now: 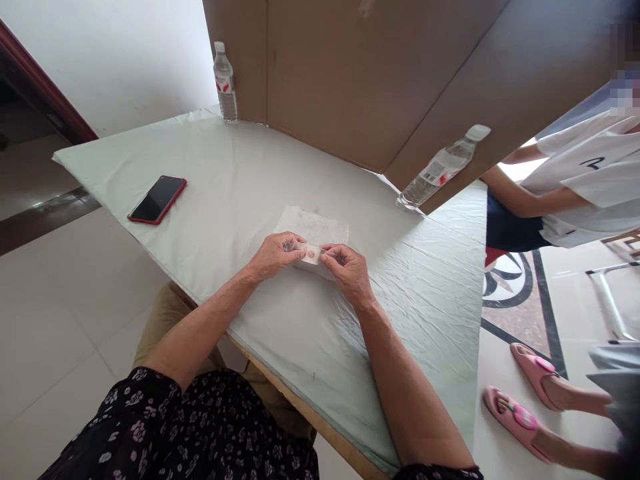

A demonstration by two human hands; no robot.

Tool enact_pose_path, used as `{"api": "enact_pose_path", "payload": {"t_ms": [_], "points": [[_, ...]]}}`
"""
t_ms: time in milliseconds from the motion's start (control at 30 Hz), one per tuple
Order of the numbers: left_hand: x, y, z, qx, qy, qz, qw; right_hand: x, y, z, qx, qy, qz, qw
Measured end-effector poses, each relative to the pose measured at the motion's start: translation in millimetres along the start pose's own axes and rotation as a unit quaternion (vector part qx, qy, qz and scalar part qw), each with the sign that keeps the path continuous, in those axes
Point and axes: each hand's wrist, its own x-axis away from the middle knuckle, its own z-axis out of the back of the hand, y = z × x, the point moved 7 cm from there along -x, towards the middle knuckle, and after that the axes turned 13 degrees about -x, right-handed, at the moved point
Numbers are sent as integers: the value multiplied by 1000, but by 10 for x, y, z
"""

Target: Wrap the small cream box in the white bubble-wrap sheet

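Between my two hands is a small pale packet in what looks like clear wrapping, with a reddish spot at its middle. My left hand pinches its left end between thumb and fingers. The right end is pinched the same way by my right hand. Both hands are just above the near part of a white paper sheet, which lies on the cloth-covered table. My fingers hide the packet's two ends, and its exact kind is too small to make out.
A black phone with a red edge lies at the left. Behind my hands stands a brown cardboard screen, with one water bottle at its left and another water bottle at its right. Other people are beyond the table's right side.
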Motion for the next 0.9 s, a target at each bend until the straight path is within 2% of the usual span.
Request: {"api": "enact_pose_path", "payload": {"t_ms": [333,600,900], "points": [[54,-19,8,24,-8,-5,1000,28,-37,-35,0,1,1,1000],[44,-93,26,11,-33,34,999,23,7,-42,8,1,-3,1000],[63,-146,60,85,-66,41,993,28,31,-27,-17,-8,-29,999]]}}
